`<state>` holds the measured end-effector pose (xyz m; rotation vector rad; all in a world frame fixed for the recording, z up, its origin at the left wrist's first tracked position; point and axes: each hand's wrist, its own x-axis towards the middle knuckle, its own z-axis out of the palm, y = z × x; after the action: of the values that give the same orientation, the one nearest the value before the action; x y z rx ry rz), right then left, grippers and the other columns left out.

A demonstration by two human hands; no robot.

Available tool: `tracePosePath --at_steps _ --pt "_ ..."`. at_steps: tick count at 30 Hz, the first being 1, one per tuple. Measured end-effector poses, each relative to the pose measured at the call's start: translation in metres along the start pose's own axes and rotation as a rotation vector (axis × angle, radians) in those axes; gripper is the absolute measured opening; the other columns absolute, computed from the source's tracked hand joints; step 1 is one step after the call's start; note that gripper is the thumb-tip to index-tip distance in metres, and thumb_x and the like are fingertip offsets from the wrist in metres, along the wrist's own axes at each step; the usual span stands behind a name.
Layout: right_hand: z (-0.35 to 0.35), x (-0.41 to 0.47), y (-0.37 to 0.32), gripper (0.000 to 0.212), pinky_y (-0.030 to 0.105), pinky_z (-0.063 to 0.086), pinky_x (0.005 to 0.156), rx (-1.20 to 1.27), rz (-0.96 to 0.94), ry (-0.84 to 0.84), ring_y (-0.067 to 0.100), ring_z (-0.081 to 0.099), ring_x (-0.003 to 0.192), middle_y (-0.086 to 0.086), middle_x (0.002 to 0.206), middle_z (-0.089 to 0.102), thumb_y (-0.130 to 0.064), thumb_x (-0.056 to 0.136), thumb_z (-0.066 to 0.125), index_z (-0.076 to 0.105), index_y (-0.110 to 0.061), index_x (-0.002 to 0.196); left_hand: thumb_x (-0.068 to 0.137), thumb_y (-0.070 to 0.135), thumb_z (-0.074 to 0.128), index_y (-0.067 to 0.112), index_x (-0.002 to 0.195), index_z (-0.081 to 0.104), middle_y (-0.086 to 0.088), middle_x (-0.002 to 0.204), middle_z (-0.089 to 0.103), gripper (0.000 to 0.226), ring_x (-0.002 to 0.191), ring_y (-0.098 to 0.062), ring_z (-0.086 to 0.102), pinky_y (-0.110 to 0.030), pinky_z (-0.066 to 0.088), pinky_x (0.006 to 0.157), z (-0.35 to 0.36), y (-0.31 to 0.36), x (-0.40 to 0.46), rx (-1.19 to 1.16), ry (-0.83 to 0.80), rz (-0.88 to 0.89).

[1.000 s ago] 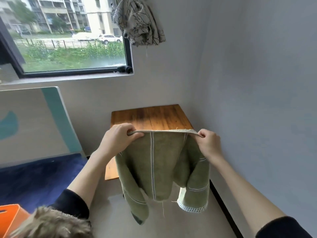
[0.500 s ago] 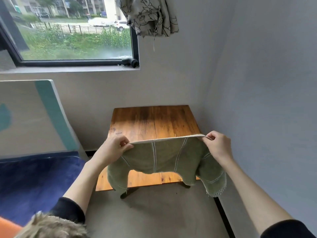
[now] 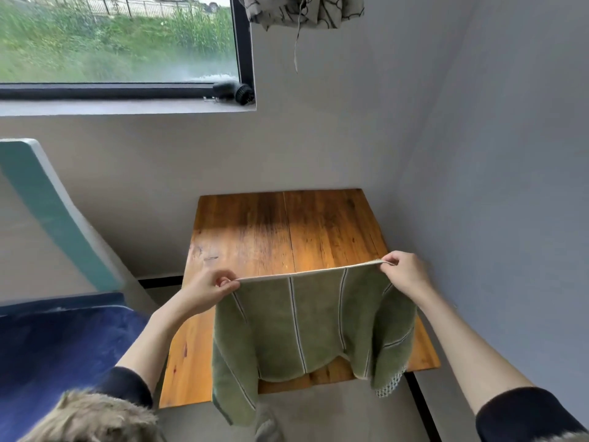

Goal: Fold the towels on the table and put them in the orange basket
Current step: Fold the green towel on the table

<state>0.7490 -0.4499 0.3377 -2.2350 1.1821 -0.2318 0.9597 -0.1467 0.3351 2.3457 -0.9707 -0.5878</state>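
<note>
Grey walls [image 3: 350,129] are met in a corner; a black-framed window [image 3: 245,49] (greenery outside) is set above a sill.

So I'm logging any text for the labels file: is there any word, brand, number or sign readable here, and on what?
None can be read.
Green towel: stripes only, no label showing.
Wooden table: bare grain and scuff marks, no print.
Patterned cloth hanging by the window: line pattern, no lettering.
Outside the window: too blurred to tell.
</note>
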Motion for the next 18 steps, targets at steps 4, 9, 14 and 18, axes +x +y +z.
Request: tracePosePath --at_steps 4,9,14,18 --pt "0.022 0.040 -0.009 0.010 0.020 0.042 0.070 0.023 0.042 -0.031 0.016 0.053 0.083 0.001 0.091 0.061 -0.016 0.090 0.056 0.065 -0.014 0.093 0.091 0.022 0.058 0.020 0.083 0.065 0.006 0.076 0.060 0.011 0.074 -0.011 0.053 -0.017 0.037 0.061 0.003 -0.020 0.044 -0.033 0.065 -0.023" --pt "0.043 0.079 -0.010 0.008 0.019 0.037 0.061 -0.029 0.095 0.000 0.017 0.051 0.075 0.004 0.086 0.063 -0.022 0.087 0.062 0.064 -0.015 0.084 0.090 0.025 0.059 0.015 0.090 0.067 0.003 0.081 0.057 0.013 0.074 -0.008 0.050 -0.017 0.035 0.063 0.010 -0.037 0.093 0.002 0.136 -0.047" --pt "0.058 0.122 -0.008 0.017 0.024 0.034 0.066 -0.142 0.078 0.024 0.022 0.045 0.072 0.013 0.090 0.068 -0.025 0.089 0.061 0.063 -0.010 0.081 0.089 0.028 0.061 0.012 0.092 0.066 -0.005 0.092 0.065 0.017 0.079 -0.012 0.054 -0.019 0.041 0.069 0.020 -0.046 0.139 0.036 0.138 -0.080" --pt "0.078 0.173 -0.010 0.020 0.027 0.038 0.067 -0.230 0.068 -0.013 0.027 0.052 0.078 0.016 0.094 0.067 -0.024 0.091 0.058 0.066 -0.006 0.087 0.090 0.031 0.059 0.010 0.098 0.065 -0.009 0.100 0.068 0.024 0.089 -0.020 0.062 -0.027 0.049 0.075 0.027 -0.049 0.194 0.081 0.112 -0.147"
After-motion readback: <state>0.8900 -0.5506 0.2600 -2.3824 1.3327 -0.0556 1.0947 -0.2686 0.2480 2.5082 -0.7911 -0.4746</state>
